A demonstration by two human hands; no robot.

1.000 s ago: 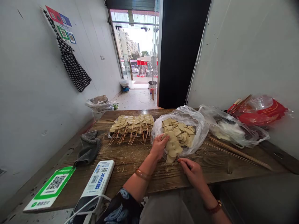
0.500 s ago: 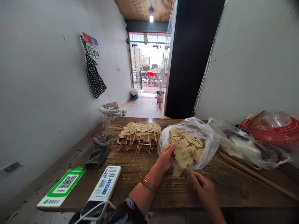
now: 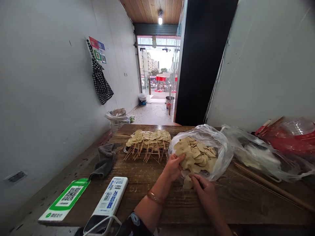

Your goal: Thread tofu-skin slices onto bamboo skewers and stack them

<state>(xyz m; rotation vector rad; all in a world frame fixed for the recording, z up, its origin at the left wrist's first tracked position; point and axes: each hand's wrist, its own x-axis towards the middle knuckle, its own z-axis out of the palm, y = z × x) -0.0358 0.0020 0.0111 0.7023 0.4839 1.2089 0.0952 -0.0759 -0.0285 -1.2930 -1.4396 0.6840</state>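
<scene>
My left hand [image 3: 173, 167] pinches a row of pale, thin round slices [image 3: 181, 148], which look like potato, threaded on a wooden skewer. Closed on the lower end of that skewer is my right hand [image 3: 203, 187], just below and right of the left. One slice [image 3: 187, 183] hangs low beside the right fingertips. Behind the hands, a clear plastic bag [image 3: 224, 155] lies open, full of loose slices [image 3: 203, 155]. To its left, many filled skewers [image 3: 149, 141] are piled on a tray, sticks pointing toward me.
Bare skewers [image 3: 273, 183] lie on the right of the wooden table [image 3: 147, 190], near another plastic bag [image 3: 261, 159] and a red bag [image 3: 283, 139]. At left are a grey cloth [image 3: 104, 160], a payment-code sign [image 3: 66, 200] and a white device [image 3: 109, 196] with a cable.
My right hand has moved up and left and now grips the skewer's lower end. In my left hand the slices have tilted up and to the left.
</scene>
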